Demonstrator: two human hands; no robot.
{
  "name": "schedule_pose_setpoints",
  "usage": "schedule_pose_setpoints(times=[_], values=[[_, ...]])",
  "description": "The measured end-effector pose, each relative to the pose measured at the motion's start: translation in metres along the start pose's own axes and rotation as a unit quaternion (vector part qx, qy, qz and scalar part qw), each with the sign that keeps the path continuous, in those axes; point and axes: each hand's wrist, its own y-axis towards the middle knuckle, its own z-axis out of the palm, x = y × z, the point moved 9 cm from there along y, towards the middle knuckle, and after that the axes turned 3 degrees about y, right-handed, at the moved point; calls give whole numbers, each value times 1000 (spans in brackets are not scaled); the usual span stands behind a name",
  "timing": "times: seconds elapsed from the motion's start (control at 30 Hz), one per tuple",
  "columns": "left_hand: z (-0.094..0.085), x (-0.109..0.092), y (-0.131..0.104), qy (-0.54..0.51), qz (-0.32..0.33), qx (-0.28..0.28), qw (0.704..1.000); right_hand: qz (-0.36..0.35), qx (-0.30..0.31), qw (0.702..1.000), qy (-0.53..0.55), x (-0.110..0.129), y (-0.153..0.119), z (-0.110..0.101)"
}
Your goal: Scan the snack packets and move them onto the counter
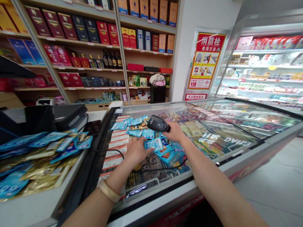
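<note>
My right hand [174, 131] is wrapped round the handle of a black barcode scanner [157, 123], whose head points left above the freezer's glass top. Small blue packets [153, 144] lie in a loose pile on the glass below it, with a few gold and black packets [139, 125] among them. Over the left part of this pile is my left hand [136, 149], palm down with fingers spread and bent, its fingertips at the blue packets. Whether it touches one is unclear. A black cable [163, 169] runs across the glass beneath my forearms.
At the left, a counter [35, 211] bears a heap of blue and gold packets [47, 154], a dark phone [92, 127] and a black machine [68, 115]. Price labels [115, 149] line the freezer's left side. Shelves of boxes and bottles stand behind; a lit fridge [262, 78] is at the right.
</note>
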Motion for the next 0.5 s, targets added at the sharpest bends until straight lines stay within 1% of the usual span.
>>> schedule_pose_setpoints(times=[0.1, 0.17, 0.23, 0.33, 0.4, 0.43, 0.5], values=[[1, 0, -1, -14, -7, 9, 1000, -1, 4, 1000, 2, 2, 0, 0], [0, 4, -1, -43, -16, 14, 999, -4, 6, 1000, 5, 2, 0, 1], [-1, 9, 1, -98, -23, 11, 995, -4, 9, 1000, 9, 2, 0, 2], [-10, 22, 6, -191, -29, -22, 981, -4, 7, 1000, 16, -1, -1, 3], [-19, 33, 11, -262, -33, -52, 963, -3, 3, 1000, 18, -2, -1, 3], [-23, 38, 12, -306, -32, -67, 949, -3, 2, 1000, 18, -3, -1, 3], [-30, 50, 15, -397, -37, -96, 912, -2, -2, 1000, 17, -5, -2, 2]])
